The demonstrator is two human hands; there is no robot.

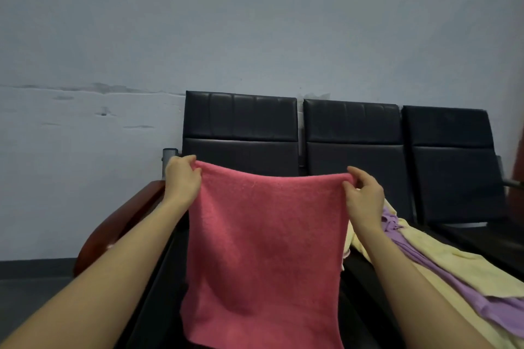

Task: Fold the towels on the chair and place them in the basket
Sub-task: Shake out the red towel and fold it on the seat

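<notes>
Three black seats [354, 150] against grey wall [255, 22]; left hand [181, 178], right hand [364, 195], each grip pinching pink towel [263, 249].

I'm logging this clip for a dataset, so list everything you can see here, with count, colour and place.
pink towel: one, pink, held up by its top corners, hanging in front of the seats
yellow towel: at least one, pale yellow, lying on the seat at right
purple towel: one, purple, lying across the yellow towel
seats: three in a row, black, against the wall
armrest: one, reddish-brown, at left end of the seats
wall: grey-blue, behind the seats
basket: none in view
left hand: grip on the towel's top left corner
right hand: grip on the top right corner
</notes>
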